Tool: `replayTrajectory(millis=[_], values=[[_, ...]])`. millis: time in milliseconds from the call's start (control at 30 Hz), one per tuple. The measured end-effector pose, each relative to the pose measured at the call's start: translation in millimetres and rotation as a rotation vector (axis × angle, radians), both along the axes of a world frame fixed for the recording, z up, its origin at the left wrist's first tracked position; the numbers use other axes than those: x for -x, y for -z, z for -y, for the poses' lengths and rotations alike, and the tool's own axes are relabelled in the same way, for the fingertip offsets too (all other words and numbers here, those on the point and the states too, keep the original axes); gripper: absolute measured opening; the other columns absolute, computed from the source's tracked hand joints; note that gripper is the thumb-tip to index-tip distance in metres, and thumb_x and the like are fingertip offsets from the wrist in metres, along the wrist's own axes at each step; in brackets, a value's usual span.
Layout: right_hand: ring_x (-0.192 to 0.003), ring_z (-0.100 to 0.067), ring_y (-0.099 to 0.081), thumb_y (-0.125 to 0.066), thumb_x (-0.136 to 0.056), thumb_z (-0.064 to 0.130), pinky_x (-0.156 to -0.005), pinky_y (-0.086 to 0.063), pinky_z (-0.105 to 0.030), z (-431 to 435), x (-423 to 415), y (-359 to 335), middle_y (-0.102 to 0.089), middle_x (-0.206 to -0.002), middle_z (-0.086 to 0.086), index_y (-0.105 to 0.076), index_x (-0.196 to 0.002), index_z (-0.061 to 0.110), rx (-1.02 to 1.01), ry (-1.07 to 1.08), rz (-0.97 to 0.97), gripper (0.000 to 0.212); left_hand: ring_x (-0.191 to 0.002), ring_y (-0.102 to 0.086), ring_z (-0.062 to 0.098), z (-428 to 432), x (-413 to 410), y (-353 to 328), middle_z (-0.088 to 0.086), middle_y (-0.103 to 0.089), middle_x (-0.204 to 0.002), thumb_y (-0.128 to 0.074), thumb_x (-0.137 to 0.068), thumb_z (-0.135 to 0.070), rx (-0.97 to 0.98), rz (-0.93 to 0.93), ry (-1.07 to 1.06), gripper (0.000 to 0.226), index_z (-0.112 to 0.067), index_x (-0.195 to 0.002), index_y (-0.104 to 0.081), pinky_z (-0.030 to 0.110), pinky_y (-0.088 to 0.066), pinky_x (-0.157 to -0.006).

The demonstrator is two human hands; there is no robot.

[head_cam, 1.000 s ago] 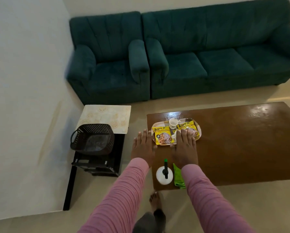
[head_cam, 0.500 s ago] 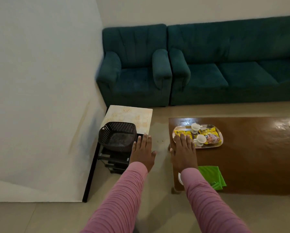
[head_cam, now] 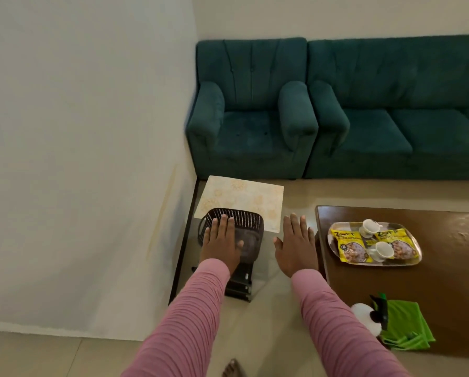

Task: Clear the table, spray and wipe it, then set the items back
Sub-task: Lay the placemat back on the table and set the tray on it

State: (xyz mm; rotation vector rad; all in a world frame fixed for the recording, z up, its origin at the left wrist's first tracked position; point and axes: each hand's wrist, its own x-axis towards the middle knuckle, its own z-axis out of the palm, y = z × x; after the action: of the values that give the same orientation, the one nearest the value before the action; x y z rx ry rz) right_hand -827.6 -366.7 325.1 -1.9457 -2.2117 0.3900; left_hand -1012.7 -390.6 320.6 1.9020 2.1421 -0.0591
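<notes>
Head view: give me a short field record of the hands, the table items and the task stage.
left hand: open, fingers straight, over the black basket; contact unclear
right hand: open, holds nothing, over the floor beside the coffee table
tray: on the coffee table, holding two cups and two yellow snack packets
spray bottle: at the table's near edge, beside the green cloth
stage: table not yet cleared

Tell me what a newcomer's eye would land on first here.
Two pink-sleeved arms reach forward, the left hand spread over a black basket, the right hand open beside it. A tray with yellow snack packets sits on the brown table at right; teal sofas fill the back.
</notes>
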Motion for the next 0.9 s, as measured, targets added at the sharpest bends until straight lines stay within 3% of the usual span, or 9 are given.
replayTrajectory(millis=[333,900], values=[[-0.147,-0.026,0.007,-0.035,-0.100,0.035,-0.117,0.001,-0.041,-61.4,42.4,25.0,-0.004,-0.161,-0.006,-0.008,-0.153,0.015,0.099,0.011,0.059,0.062,-0.150,0.006,0.028,-61.8,52.4,22.7,0.007,0.005,-0.163,-0.028,-0.103,-0.042,0.032,0.044,-0.012,0.066,-0.016,-0.155,0.003,0.042,0.001,-0.122],[-0.148,-0.026,0.007,-0.038,-0.100,0.033,-0.120,-0.001,-0.043,-243.1,114.5,56.4,-0.001,-0.161,-0.005,-0.006,-0.153,0.014,0.251,-0.122,0.060,0.064,-0.150,0.005,0.029,-204.3,123.8,43.4,0.006,0.006,-0.163,-0.026,-0.103,-0.043,0.163,0.021,-0.197,0.066,-0.016,-0.154,0.004,0.044,-0.003,-0.122]])
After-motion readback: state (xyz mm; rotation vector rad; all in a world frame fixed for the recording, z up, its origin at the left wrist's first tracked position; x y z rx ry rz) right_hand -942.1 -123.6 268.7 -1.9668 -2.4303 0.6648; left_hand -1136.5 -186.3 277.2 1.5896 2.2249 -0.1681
